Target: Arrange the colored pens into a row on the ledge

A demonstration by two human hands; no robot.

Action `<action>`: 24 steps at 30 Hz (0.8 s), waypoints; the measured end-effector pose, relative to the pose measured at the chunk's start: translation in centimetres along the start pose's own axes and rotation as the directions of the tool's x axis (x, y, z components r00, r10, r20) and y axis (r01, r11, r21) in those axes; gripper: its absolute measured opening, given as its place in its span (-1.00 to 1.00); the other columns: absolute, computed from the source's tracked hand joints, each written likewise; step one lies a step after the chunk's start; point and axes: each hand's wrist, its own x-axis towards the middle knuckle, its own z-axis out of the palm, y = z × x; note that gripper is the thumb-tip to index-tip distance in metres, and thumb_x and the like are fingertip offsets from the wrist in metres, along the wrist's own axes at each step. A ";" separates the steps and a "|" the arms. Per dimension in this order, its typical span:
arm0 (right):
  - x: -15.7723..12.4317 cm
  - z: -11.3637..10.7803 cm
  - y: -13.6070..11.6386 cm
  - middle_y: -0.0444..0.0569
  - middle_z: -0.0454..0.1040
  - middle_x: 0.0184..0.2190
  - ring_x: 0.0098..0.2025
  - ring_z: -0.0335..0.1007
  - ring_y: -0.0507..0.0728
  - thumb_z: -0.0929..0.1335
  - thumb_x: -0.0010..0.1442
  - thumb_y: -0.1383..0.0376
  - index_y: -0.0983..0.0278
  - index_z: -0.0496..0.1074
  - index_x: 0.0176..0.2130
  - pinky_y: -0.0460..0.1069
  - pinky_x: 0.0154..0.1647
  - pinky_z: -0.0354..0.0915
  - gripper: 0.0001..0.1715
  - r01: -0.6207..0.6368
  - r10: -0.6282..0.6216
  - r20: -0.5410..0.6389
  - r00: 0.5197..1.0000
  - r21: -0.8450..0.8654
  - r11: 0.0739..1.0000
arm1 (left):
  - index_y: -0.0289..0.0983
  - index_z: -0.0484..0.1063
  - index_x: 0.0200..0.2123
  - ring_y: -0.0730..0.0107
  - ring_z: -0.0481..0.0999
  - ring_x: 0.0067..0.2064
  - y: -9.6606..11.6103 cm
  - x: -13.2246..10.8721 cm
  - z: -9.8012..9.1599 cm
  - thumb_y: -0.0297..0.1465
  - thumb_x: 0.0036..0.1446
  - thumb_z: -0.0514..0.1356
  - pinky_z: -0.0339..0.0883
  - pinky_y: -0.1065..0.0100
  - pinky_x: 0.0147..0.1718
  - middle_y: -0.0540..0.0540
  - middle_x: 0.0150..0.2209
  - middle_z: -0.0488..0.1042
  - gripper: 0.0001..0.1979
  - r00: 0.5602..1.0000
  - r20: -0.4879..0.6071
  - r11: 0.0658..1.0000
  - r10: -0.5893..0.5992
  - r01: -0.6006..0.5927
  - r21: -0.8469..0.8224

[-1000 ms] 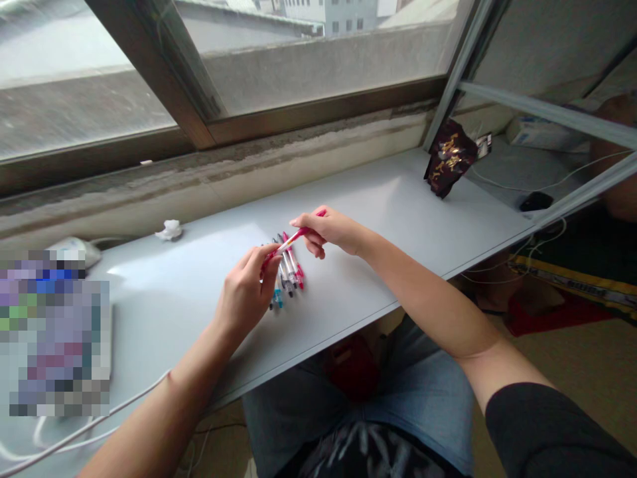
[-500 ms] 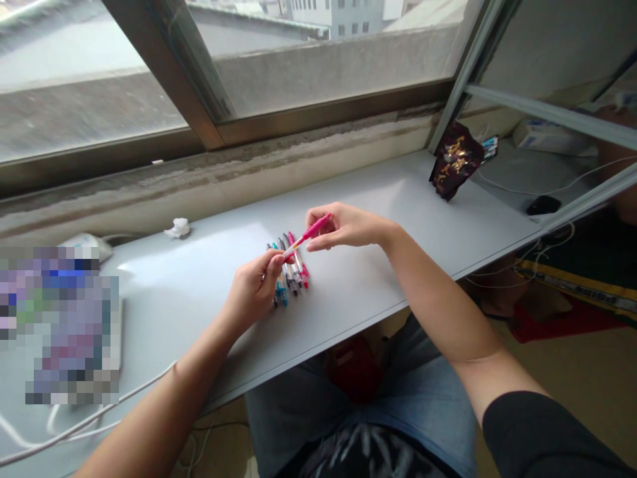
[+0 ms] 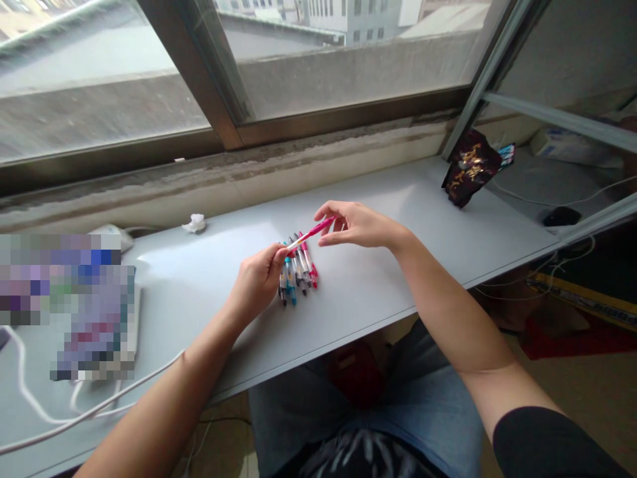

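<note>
Pink pen (image 3: pixel 309 235) gripped by L hand (image 3: pixel 259 282), R hand (image 3: pixel 361 226) over pen row (image 3: pixel 297 272); tissue (image 3: pixel 195 224), snack bag (image 3: pixel 470 168) well apart.

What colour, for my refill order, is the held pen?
The pen is bright pink, best in head view.

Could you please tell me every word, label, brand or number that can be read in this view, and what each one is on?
Nothing here can be read clearly.
Dark foil bag: gold characters, too blurred to read.
Yellow strip below the shelf: dark lettering, too small to read.
Pens: any barrel print is too small to read.
</note>
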 end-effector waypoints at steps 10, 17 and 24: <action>-0.1 0.0 -0.1 -0.06 0.56 -0.31 -0.32 0.47 0.06 0.47 0.31 0.18 0.30 0.43 -0.11 -0.03 -0.30 0.34 -0.73 0.006 -0.007 -0.074 0.997 -0.017 1.000 | -0.24 0.57 -0.16 0.35 0.39 -0.46 -0.3 0.0 0.4 -0.09 0.48 0.02 0.25 0.37 -0.38 0.04 -0.50 0.44 -0.57 1.000 -0.012 1.000 -0.023 0.023 -0.014; 0.0 0.0 -0.3 -0.11 0.52 -0.40 -0.36 0.36 0.01 0.52 0.22 0.29 0.33 0.50 -0.22 -0.05 -0.34 0.26 -0.82 0.053 -0.041 -0.116 0.992 0.109 0.993 | -0.23 0.54 -0.16 0.37 0.41 -0.47 -0.2 0.0 0.2 -0.09 0.49 0.02 0.28 0.39 -0.38 0.05 -0.50 0.45 -0.59 1.000 0.024 0.999 -0.010 0.011 -0.041; 0.2 -0.1 -0.9 -0.13 0.54 -0.27 -0.32 0.42 0.00 0.53 0.17 0.31 0.28 0.46 -0.10 -0.06 -0.29 0.41 -0.68 0.166 -0.069 -0.254 0.965 0.379 0.910 | -0.20 0.52 -0.08 0.45 0.47 -0.51 0.4 -0.4 0.1 -0.17 0.47 0.09 0.38 0.42 -0.36 0.06 -0.47 0.57 -0.72 0.988 0.135 0.994 0.075 -0.064 -0.089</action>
